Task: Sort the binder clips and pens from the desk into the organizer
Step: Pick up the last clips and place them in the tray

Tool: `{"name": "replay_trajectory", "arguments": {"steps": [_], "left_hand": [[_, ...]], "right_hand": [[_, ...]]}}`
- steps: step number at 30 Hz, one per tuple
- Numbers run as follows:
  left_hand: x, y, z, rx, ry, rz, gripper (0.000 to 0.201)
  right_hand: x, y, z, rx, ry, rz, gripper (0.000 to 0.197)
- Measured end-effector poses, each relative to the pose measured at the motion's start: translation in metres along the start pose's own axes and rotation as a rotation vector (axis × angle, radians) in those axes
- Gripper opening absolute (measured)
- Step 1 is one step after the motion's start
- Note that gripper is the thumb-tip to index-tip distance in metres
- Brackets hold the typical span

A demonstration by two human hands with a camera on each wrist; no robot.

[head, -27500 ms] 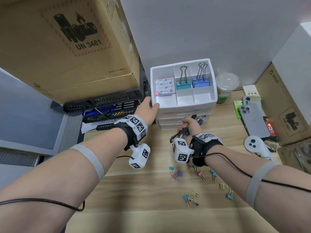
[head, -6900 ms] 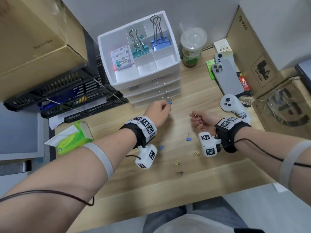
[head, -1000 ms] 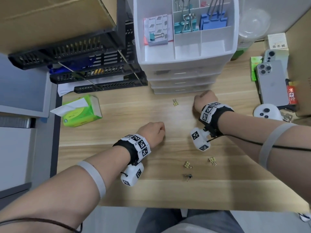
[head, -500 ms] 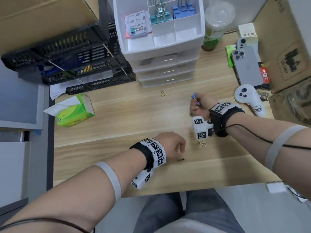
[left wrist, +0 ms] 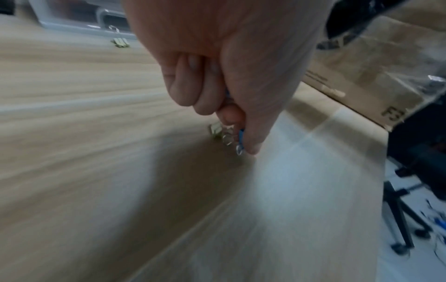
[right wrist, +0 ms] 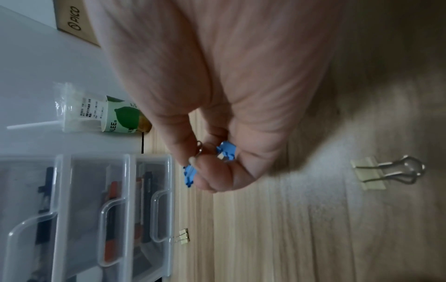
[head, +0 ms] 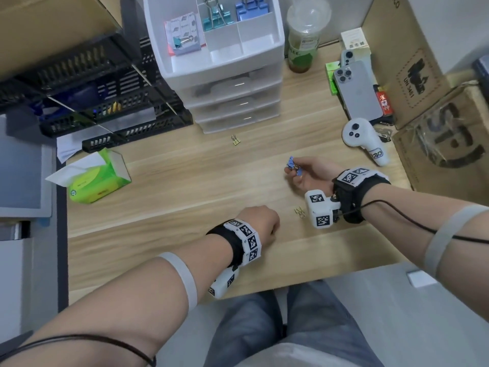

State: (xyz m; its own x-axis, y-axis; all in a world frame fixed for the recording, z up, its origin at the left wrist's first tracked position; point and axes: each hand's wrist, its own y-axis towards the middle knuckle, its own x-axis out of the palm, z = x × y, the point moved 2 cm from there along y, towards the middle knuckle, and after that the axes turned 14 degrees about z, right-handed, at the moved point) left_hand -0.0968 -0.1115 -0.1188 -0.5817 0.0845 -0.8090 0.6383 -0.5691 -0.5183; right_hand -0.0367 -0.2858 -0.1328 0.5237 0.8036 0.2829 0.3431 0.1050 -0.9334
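My right hand point(head: 299, 170) hovers over the right part of the desk and pinches a few small blue binder clips point(head: 293, 165), which the right wrist view shows between thumb and fingers point(right wrist: 225, 151). My left hand point(head: 262, 224) is curled into a fist near the desk's front; its fingertips pinch several small clips point(left wrist: 228, 135) just above the wood. One yellow clip point(head: 299, 212) lies between the two hands. Another yellow clip point(head: 235, 140) lies in front of the white organizer point(head: 219, 75). The organizer's top tray holds large teal clips point(head: 214, 18) and large blue clips point(head: 250, 7). Its clear drawers point(right wrist: 79, 209) hold pens.
A green tissue box point(head: 98, 178) lies at the left, with black mesh trays point(head: 92, 102) behind it. A drink cup point(head: 304, 43), phones point(head: 357, 91), a white controller point(head: 365, 144) and cardboard boxes point(head: 412, 70) crowd the right side. The desk's front edge point(head: 264, 287) is near my left wrist.
The dark clip that lay beside my left hand is gone from the desk, and that hand stays curled over clips. My right hand keeps its blue clips and has turned a little.
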Motion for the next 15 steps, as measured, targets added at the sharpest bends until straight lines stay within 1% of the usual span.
{"name": "replay_trajectory", "arguments": {"steps": [2, 5, 9, 10, 12, 15], "left_hand": [[-0.01, 0.001, -0.005, -0.035, -0.085, 0.067, 0.006], [-0.033, 0.002, -0.014, -0.099, -0.206, 0.202, 0.014], [-0.075, 0.002, -0.025, -0.176, -0.4, 0.432, 0.013], [-0.084, 0.003, -0.025, -0.174, -0.445, 0.469, 0.014], [-0.103, 0.004, -0.02, -0.148, -0.497, 0.52, 0.014], [-0.121, 0.006, -0.012, -0.133, -0.579, 0.577, 0.01]], "right_hand": [[0.002, -0.005, 0.002, -0.019, -0.04, 0.016, 0.018], [0.008, -0.011, 0.004, -0.024, -0.138, 0.076, 0.019], [0.017, -0.018, 0.01, -0.031, -0.266, 0.136, 0.008], [0.02, -0.019, 0.012, -0.035, -0.277, 0.136, 0.009], [0.027, -0.021, 0.014, -0.05, -0.292, 0.117, 0.017], [0.039, -0.028, 0.016, -0.063, -0.308, 0.053, 0.02]]}}
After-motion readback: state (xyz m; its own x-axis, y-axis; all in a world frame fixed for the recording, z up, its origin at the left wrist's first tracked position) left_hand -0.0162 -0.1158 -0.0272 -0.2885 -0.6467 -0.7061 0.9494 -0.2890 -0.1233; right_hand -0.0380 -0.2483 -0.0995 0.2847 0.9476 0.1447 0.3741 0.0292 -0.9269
